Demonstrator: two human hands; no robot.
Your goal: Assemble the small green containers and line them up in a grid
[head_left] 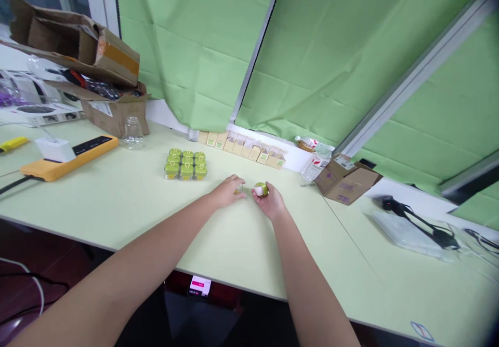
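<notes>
Over the middle of the pale table, my left hand (226, 191) is closed around a small clear container (239, 187), most of it hidden by the fingers. Close by on the right, my right hand (273, 202) grips a small green lid (261, 188) with a whitish inside facing the left hand. The lid and the clear container are apart. To the left of my hands stands a tight block of small clear jars with green lids (186, 166), set in rows.
Small cardboard boxes (241, 146) line the wall behind. Plastic bottles (313, 166) and a carton (346, 179) are at the right. A clear jar (133, 134), a yellow power strip (58, 169) and stacked cardboard boxes (113, 58) occupy the left. Below the table edge, a lit phone (200, 286) shows.
</notes>
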